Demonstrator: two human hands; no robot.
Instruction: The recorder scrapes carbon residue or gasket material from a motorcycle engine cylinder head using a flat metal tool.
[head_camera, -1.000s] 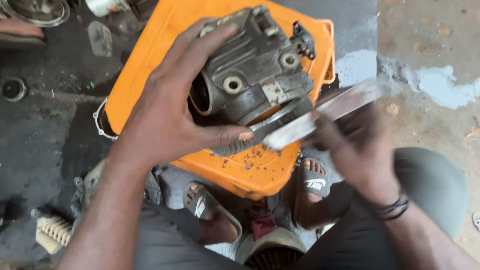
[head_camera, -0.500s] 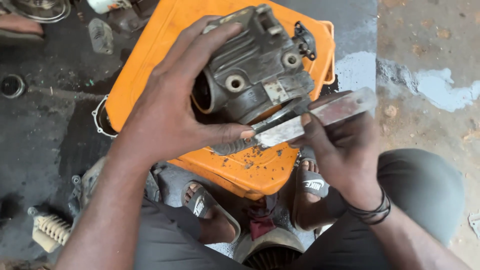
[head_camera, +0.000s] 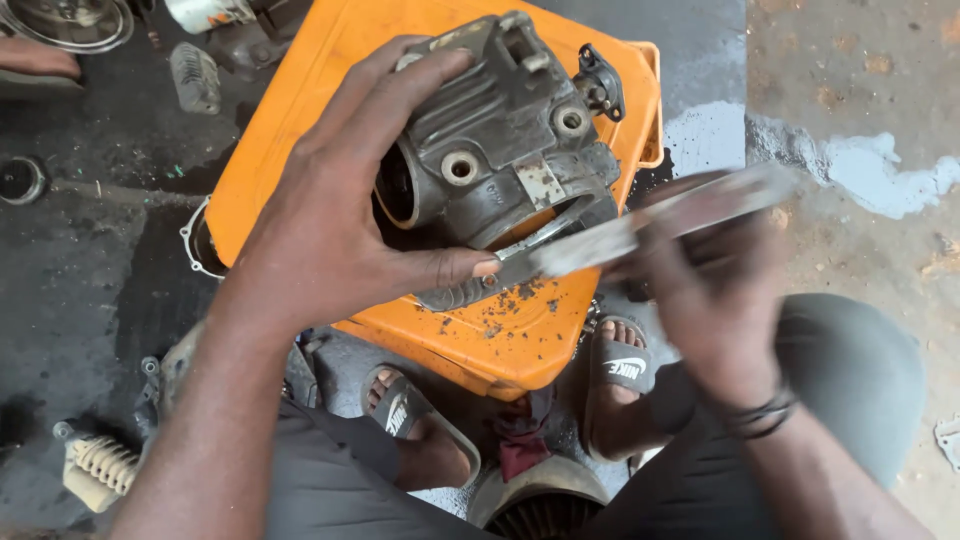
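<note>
Your left hand (head_camera: 330, 215) is spread wide over the grey engine cylinder (head_camera: 495, 135), fingers over its top and thumb pressed along the lower edge, pinning it on its side against the orange plastic container (head_camera: 300, 110) that serves as your bench. The bore faces your palm. Your right hand (head_camera: 705, 290) is closed around a flat metal scraper (head_camera: 640, 225) — it is blurred, so the exact grip is hard to read, but the blade's tip sits right at the cylinder's lower mating face, beside your thumb.

Dark flakes (head_camera: 510, 305) lie scattered on the orange surface just under that face, so by the look of it some old residue is already off. The face itself is mostly hidden from this angle, and how much is left on it cannot be told; the blade at the edge suggests the cleaning is mid-way rather than finished.

Your sandalled feet (head_camera: 620, 365) sit just below the container — on the oily dark floor (head_camera: 90, 260).
</note>
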